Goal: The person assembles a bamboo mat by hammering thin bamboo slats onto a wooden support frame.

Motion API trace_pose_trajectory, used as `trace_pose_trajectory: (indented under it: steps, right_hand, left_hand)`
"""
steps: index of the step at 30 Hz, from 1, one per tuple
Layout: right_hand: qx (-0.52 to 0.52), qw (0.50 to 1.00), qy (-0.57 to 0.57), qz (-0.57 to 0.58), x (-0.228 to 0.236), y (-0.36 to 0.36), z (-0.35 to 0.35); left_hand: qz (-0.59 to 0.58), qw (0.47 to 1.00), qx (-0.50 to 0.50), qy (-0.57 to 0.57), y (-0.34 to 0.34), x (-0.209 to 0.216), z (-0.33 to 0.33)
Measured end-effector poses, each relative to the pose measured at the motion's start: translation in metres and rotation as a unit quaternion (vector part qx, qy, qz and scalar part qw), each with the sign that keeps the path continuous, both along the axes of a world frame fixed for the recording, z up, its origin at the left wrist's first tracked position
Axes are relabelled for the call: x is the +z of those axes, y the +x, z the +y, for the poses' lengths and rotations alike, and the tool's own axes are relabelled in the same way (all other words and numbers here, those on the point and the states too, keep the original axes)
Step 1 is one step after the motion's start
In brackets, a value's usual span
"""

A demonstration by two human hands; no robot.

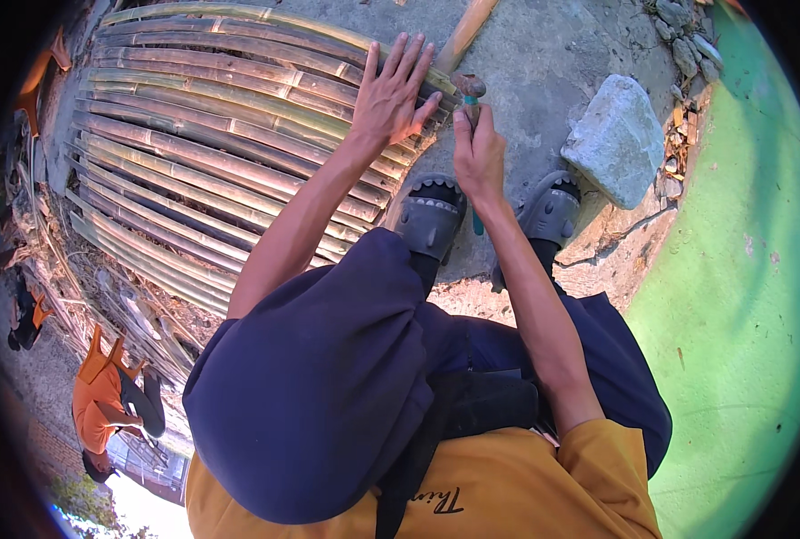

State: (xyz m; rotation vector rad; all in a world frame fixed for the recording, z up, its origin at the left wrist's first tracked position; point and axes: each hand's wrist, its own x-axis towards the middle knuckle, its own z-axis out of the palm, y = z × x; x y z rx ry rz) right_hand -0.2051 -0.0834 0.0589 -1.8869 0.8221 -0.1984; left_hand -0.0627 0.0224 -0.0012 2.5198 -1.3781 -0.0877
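Several split bamboo slats (229,126) lie side by side as a panel on the ground at the left. My left hand (389,94) rests with fingers spread over the right ends of the far slats. Just right of it, my right hand (481,157) is closed around a hammer (469,85). The rusty-looking hammer head points away from me, close to the slat ends, and part of the teal handle shows below my fist. A pale wooden piece (466,36) sticks out beyond the far slat; where its near end goes is hidden.
My feet in grey clogs (431,216) stand close to the slat ends. A big pale stone (616,139) lies to their right, before a green wall (733,269). Rubble (685,49) sits at the far right. At the left edge, a person in orange (99,404) sits on a chair.
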Motion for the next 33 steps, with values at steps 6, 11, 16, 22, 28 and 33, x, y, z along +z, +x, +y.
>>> trace_pose_trajectory:
  steps: [6, 11, 16, 22, 28, 33]
  right_hand:
    - [0.009, 1.0, -0.003, -0.01, -0.002, 0.004, -0.002]
    - [0.025, 0.999, -0.018, -0.018, -0.001, 0.001, -0.005]
    - [0.026, 0.999, -0.026, -0.037, -0.002, -0.001, -0.001]
    - [0.031, 0.998, -0.051, -0.037, -0.011, 0.002, -0.004]
    - [0.013, 0.999, -0.034, -0.036, 0.002, 0.0, -0.001]
    - [0.049, 0.994, -0.102, -0.005, -0.015, 0.0, -0.009]
  left_hand:
    - [-0.047, 0.997, -0.052, 0.019, 0.011, -0.003, 0.006]
    - [0.025, 0.991, -0.072, -0.108, 0.038, -0.003, 0.001]
    - [0.03, 0.994, -0.045, -0.091, 0.043, -0.005, -0.004]
    - [-0.024, 0.999, -0.041, 0.004, 0.041, -0.006, -0.01]
    - [-0.074, 0.997, -0.021, -0.031, 0.036, -0.01, -0.007]
    - [-0.057, 0.998, -0.019, 0.037, 0.034, -0.004, -0.017]
